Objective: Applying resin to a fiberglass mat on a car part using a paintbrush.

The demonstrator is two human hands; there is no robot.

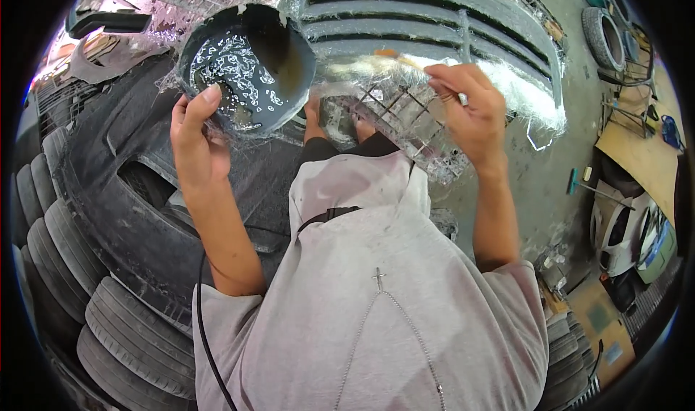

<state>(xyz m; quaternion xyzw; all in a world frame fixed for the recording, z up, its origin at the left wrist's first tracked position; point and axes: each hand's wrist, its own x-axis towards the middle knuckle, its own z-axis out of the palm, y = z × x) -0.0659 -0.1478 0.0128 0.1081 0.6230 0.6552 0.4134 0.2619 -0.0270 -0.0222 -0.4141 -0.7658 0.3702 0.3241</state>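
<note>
My left hand (199, 132) grips a round dark bucket (302, 62) by its near left rim, thumb over the edge. The bucket is tilted toward me, and shiny liquid (230, 67) with bright reflections lies inside it. In my right hand (474, 114) is a thin brush (411, 63), pinched between thumb and fingers. Its brownish tip points left, over the near edge of a grey slatted panel (427, 26); whether it touches cannot be made out. White fibrous strands (532, 96) hang along that edge of the panel, below and right of the brush.
A wire mesh (413, 114) tangled with strands is under the panel. On my left lies a large dark moulded part (94, 172), with stacked tyres (137, 324) beside it. Another tyre (603, 38) and a T-handled tool (574, 181) are at the right.
</note>
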